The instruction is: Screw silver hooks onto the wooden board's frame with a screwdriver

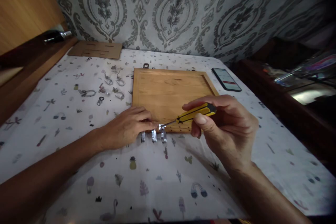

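A wooden board [168, 91] lies flat on the patterned tablecloth [157, 182]. My right hand [223, 129] is closed on a yellow-handled screwdriver [195, 112], whose tip meets a small metal hook [161, 126] at the board's near edge. My left hand [128, 127] rests on the cloth with its fingers pinched together at that same hook. Three metal hooks [153, 135] hang off the board's near edge below the fingertips.
Several loose metal hooks [110, 85] lie on the cloth left of the board. A phone [226, 79] rests to the board's right. A cardboard piece [96, 49] sits at the back left, near a wooden ledge [31, 66].
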### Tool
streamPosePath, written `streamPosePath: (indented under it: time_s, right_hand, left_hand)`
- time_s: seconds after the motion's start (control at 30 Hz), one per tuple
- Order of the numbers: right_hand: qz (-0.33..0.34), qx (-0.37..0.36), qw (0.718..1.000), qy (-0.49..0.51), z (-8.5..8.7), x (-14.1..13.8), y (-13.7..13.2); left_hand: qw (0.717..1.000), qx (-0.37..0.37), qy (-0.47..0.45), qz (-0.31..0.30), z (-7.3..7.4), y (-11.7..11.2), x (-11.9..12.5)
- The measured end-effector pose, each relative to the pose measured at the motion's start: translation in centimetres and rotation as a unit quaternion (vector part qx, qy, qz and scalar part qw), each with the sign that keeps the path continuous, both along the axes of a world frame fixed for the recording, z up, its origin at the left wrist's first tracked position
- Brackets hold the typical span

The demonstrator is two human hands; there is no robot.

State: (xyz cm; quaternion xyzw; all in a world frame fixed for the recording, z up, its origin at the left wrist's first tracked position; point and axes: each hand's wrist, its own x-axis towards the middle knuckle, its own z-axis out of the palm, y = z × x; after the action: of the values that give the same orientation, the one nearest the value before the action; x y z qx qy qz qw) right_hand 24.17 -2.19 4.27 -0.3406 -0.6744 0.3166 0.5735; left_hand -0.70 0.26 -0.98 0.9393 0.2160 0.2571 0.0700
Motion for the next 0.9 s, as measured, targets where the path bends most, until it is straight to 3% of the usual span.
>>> streamPosePath:
  time_s: [0.17,0.43,0.9]
  right_hand:
    - [-0.036,0.05,0.998,0.023,-0.25,-0.44,0.2]
    - [-0.126,0.056,0.988,0.064,-0.42,-0.33,-0.23]
    - [-0.105,0.045,0.993,0.016,-0.64,-0.51,-0.24]
  left_hand:
    - [1.0,0.0,0.0,-0.005,-0.07,0.0,0.02]
    - [1.0,-0.012,0.014,0.003,-0.23,0.02,-0.13]
    - [1.0,-0.016,0.003,0.0,-0.33,0.06,-0.12]
